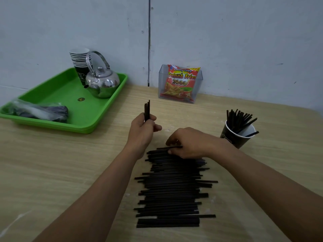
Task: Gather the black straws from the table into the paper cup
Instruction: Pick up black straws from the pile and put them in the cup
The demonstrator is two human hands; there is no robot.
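The black straws [173, 189] lie side by side in a long heap on the wooden surface [52, 163], running from close to the person out towards the middle. At the far end of the heap the right hand [190, 143] reaches down with fingers curled, its grip pinched on a single straw [164, 148] that sits just clear of the rest. The left hand [142, 130] hovers just beyond the heap, its grip clamped round a small bundle [147, 109] of a few straws held upright. The paper cup [232, 139] stands to the right, near the right forearm, with many straws already fanned out of its mouth.

This looks like the picking step: straws are taken one at a time by the right hand and collected in the left. Most of the heap is not yet gathered, so the task seems well short of half done. The next move probably calls for lifting the pinched straw free without dragging its neighbours, passing it into the bundle, and in time carrying that bundle across to the cup.

The way to the cup is open, though the cup is light, crowded and near the surface's rounded right corner, so a careless push could tip it. On the left, well apart, a green tray [70, 95] holds a steel kettle [102, 82], a stack of paper cups [80, 62] and a plastic bag [38, 110]. By the wall stands a clear box [198, 95] with a French fries snack pack [180, 81].
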